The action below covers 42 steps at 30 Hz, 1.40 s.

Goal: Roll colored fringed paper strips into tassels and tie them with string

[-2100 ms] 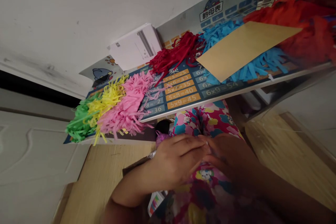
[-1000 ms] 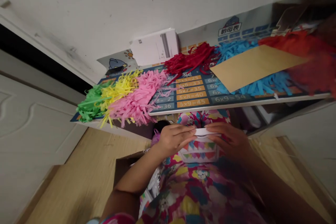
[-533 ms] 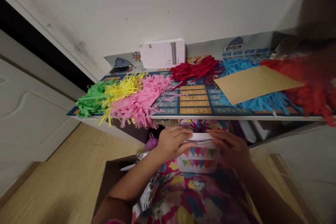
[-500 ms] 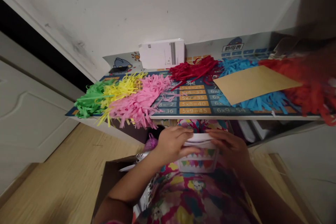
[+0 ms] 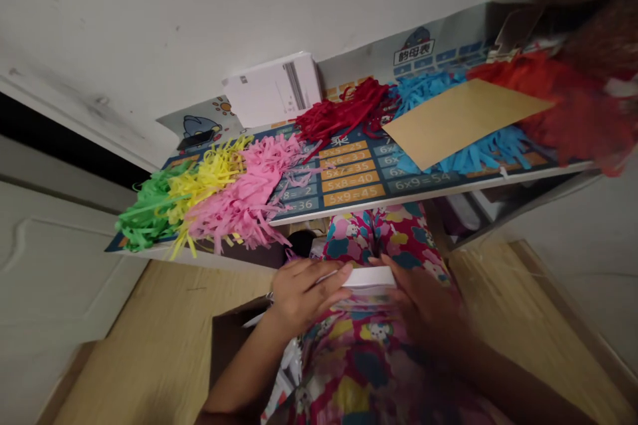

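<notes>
A see-through plastic box with a white lid or rim (image 5: 371, 277) is between my hands, over my lap. My left hand (image 5: 304, 289) grips its left side, fingers bent over the top. On its right side, my right hand (image 5: 423, 299) is closed round the edge, partly dark and blurred. The box's lower part is mostly hidden by the hands and the patterned cloth (image 5: 359, 358) behind it. Whether the box holds anything I cannot make out.
Paper-strip bundles in green (image 5: 149, 209), yellow (image 5: 209, 176), pink (image 5: 244, 196), dark red (image 5: 346, 109), blue (image 5: 491, 149) and orange-red (image 5: 553, 99) lie on the shelf top. A tan sheet (image 5: 463, 121) covers some blue strips. A white box (image 5: 272, 89) leans against the wall.
The camera view has tilted and shifted, so the shelf appears slanted. The box has tipped, showing less of its front; both hands still hold it.
</notes>
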Each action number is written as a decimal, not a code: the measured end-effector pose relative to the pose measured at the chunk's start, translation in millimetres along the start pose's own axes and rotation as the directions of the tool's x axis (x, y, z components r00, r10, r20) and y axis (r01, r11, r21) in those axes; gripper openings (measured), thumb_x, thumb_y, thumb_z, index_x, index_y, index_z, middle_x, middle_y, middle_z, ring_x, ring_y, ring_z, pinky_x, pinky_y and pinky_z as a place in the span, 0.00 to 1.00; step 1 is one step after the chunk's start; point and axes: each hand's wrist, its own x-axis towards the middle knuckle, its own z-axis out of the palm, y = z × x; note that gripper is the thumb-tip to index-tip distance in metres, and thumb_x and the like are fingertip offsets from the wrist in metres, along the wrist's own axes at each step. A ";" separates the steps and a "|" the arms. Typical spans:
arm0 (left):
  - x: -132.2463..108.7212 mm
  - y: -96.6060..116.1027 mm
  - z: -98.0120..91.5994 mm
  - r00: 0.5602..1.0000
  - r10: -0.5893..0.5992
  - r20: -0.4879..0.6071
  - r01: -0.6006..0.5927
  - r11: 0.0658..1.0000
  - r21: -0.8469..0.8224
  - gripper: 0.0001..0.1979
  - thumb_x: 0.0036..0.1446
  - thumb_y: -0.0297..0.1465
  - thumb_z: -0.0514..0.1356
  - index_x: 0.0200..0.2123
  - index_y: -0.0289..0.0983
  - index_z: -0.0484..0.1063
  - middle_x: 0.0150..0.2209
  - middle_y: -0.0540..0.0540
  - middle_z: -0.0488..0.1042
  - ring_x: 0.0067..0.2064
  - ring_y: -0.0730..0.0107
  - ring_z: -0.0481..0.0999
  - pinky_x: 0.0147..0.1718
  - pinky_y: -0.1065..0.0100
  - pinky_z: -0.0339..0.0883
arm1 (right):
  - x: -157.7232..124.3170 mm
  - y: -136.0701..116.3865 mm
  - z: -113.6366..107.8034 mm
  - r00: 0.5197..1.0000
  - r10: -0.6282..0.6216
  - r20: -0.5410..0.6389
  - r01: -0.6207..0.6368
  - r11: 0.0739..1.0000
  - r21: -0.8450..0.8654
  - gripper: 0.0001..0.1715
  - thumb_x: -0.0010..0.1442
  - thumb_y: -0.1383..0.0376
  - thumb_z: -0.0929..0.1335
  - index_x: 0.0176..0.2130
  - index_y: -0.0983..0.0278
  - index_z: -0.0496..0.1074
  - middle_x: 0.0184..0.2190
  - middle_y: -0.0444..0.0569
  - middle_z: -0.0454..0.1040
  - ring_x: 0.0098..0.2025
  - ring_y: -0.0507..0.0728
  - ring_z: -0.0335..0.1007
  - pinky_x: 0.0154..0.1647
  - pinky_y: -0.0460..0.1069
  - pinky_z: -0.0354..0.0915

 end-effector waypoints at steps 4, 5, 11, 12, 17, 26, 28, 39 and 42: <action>-6.3 1.0 -4.9 1.000 -0.017 0.003 0.017 1.000 -0.017 0.14 0.66 0.34 0.59 0.52 0.36 0.72 0.38 0.43 0.82 0.38 0.69 0.80 0.35 0.68 0.72 | 5.5 -9.4 -5.7 0.999 -0.044 -0.007 0.045 0.998 0.042 0.32 0.67 0.70 0.60 0.68 0.66 0.55 0.50 0.56 0.79 0.43 0.57 0.80 0.43 0.48 0.75; -7.6 1.4 -5.6 1.000 -0.019 0.003 0.019 1.000 -0.022 0.14 0.66 0.34 0.59 0.53 0.37 0.72 0.38 0.43 0.81 0.38 0.69 0.80 0.35 0.68 0.72 | 5.4 -10.2 -6.3 0.999 -0.050 -0.002 0.050 0.997 0.052 0.31 0.67 0.71 0.60 0.68 0.66 0.56 0.50 0.57 0.79 0.44 0.57 0.80 0.44 0.48 0.75; -8.8 3.3 -7.3 0.999 -0.010 0.045 0.012 0.999 -0.041 0.14 0.66 0.36 0.59 0.51 0.35 0.73 0.39 0.42 0.81 0.39 0.67 0.80 0.36 0.67 0.73 | 1.3 -10.2 -2.8 0.999 -0.050 -0.019 0.052 0.994 0.092 0.35 0.67 0.71 0.60 0.70 0.65 0.52 0.52 0.58 0.77 0.47 0.58 0.79 0.47 0.50 0.74; -8.3 3.6 -7.0 0.999 -0.006 0.048 0.008 0.999 -0.041 0.14 0.66 0.36 0.59 0.51 0.34 0.73 0.39 0.41 0.81 0.39 0.67 0.80 0.36 0.67 0.72 | 1.2 -9.9 -1.6 0.998 -0.046 -0.035 0.049 0.994 0.093 0.36 0.67 0.71 0.59 0.71 0.65 0.50 0.53 0.59 0.77 0.48 0.58 0.79 0.47 0.50 0.74; -4.9 6.0 -5.5 0.999 0.001 0.050 0.000 0.999 -0.035 0.15 0.66 0.36 0.59 0.51 0.34 0.73 0.39 0.41 0.81 0.39 0.67 0.79 0.36 0.67 0.72 | 0.7 -8.3 0.7 0.992 -0.066 -0.109 0.077 0.992 0.098 0.36 0.68 0.70 0.58 0.72 0.67 0.44 0.52 0.58 0.78 0.49 0.57 0.78 0.46 0.49 0.74; 1.2 12.0 -2.5 0.998 -0.020 0.066 0.023 0.999 -0.036 0.15 0.67 0.36 0.59 0.53 0.38 0.73 0.38 0.43 0.82 0.37 0.69 0.80 0.35 0.68 0.72 | -1.7 -4.6 -3.3 0.996 -0.041 -0.074 0.051 0.990 0.134 0.26 0.67 0.70 0.60 0.63 0.63 0.62 0.52 0.56 0.78 0.52 0.57 0.76 0.50 0.51 0.74; 5.5 14.8 -0.8 0.997 -0.011 0.073 0.014 0.999 -0.034 0.14 0.66 0.36 0.59 0.52 0.38 0.73 0.38 0.43 0.82 0.36 0.69 0.80 0.34 0.68 0.72 | 0.8 -2.9 -2.9 0.992 -0.055 -0.114 0.072 0.986 0.151 0.19 0.68 0.68 0.60 0.56 0.63 0.68 0.49 0.55 0.79 0.50 0.57 0.77 0.48 0.50 0.75; 21.2 7.1 14.2 1.000 0.016 -0.022 -0.017 0.997 -0.071 0.19 0.60 0.37 0.66 0.49 0.32 0.74 0.39 0.43 0.83 0.36 0.69 0.82 0.33 0.69 0.74 | 6.5 20.1 -0.9 0.974 0.021 -0.225 0.042 0.962 0.269 0.08 0.63 0.68 0.67 0.43 0.56 0.71 0.39 0.48 0.81 0.37 0.57 0.80 0.33 0.50 0.74; 21.2 2.5 20.4 0.998 0.013 -0.068 -0.019 0.996 -0.092 0.17 0.61 0.38 0.66 0.48 0.33 0.74 0.37 0.45 0.83 0.33 0.71 0.81 0.31 0.71 0.73 | 3.4 25.0 -1.2 0.973 0.088 -0.214 -0.025 0.959 0.281 0.08 0.63 0.68 0.68 0.42 0.56 0.73 0.39 0.48 0.81 0.37 0.59 0.80 0.32 0.52 0.75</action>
